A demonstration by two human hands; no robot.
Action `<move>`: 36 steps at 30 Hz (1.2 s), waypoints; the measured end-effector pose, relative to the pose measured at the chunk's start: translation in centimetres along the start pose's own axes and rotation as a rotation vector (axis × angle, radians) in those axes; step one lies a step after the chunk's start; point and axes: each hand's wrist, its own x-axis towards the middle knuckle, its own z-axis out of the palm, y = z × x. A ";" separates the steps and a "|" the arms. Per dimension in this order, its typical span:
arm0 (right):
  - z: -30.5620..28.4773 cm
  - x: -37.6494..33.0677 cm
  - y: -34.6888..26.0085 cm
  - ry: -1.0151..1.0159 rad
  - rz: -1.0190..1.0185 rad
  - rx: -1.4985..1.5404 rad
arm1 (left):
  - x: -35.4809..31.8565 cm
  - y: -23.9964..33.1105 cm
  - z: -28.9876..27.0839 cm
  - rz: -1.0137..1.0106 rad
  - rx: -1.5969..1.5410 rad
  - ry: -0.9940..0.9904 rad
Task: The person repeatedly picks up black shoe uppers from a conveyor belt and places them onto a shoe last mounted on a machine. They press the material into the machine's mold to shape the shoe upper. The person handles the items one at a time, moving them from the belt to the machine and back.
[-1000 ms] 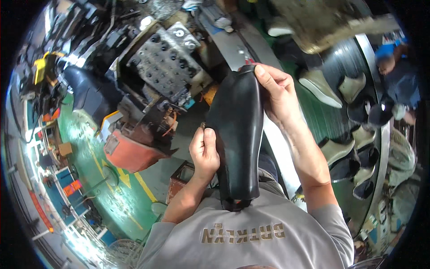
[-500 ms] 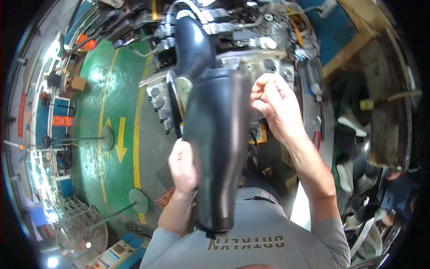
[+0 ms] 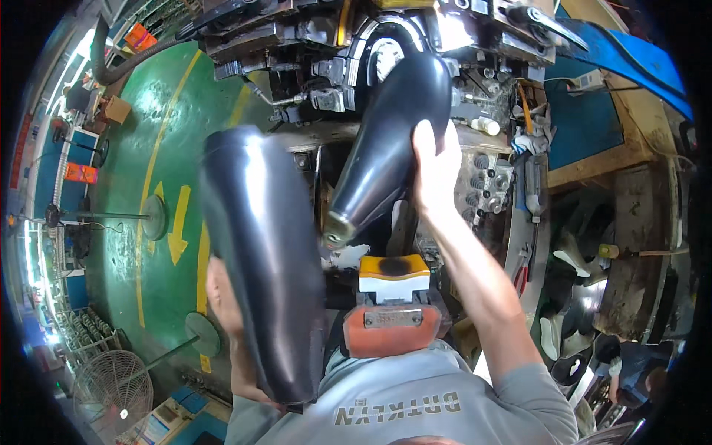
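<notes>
Left hand, partly hidden, holds a long, glossy black boot-shaped piece, near left, tilted; fingers out of sight behind it. Right hand touches the right side of a second glossy black boot-shaped piece, far centre, by grey metal machinery; cannot tell whether it grips. Yellow dark-centred pad nearer.

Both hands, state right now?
Left hand: holding a black boot form, fingers mostly hidden.
Right hand: against a second boot form; can't tell if gripping.

Near boot, in your left hand, lies left of far boot; right of both, pliers between ledge's side edges.
</notes>
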 end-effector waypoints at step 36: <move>-2.0 2.6 -1.2 -0.176 0.613 0.742 | 11.3 -6.7 19.4 -0.034 -0.146 -0.225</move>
